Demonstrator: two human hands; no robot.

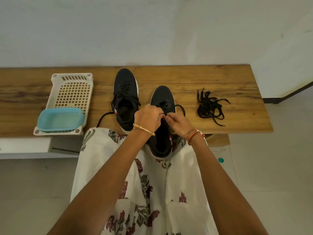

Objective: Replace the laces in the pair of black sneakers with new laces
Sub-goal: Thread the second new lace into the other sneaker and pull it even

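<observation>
I'm pinching soft, limp black lace (180, 107) with left hand (147, 118) and right hand (177, 123) | gripping near stiff tip | right sneaker (162, 99) light

Both hands, left hand (147, 118) and right hand (177, 123), pinch a black lace (179, 107) over the near sneaker (163, 106); second sneaker (125, 92) at ten o'clock, loose laces (209, 107) at three, on the table (220, 78).

Both hands' fingers (161, 114) cover the near sneaker's (163, 97) lace eyelets.
</observation>
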